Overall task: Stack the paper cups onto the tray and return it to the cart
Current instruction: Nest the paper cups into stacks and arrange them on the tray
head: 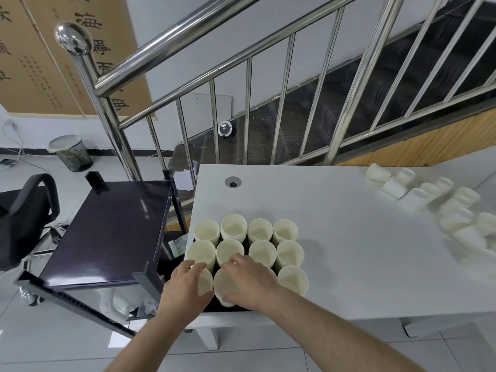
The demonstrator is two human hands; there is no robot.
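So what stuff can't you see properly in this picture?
- Black tray, head view: nearly all hidden under the cup stacks and both hands.
- Front-row cups: the left hand and right hand cover them, so their count is unclear.
- Loose cups at the table's far right: blurred, and the picture's edge cuts some off.
- Cart lower shelf: the top shelf hides most of it.

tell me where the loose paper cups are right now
In the head view the loose paper cups lie tipped over at the far right of the white table, apart from the tray.
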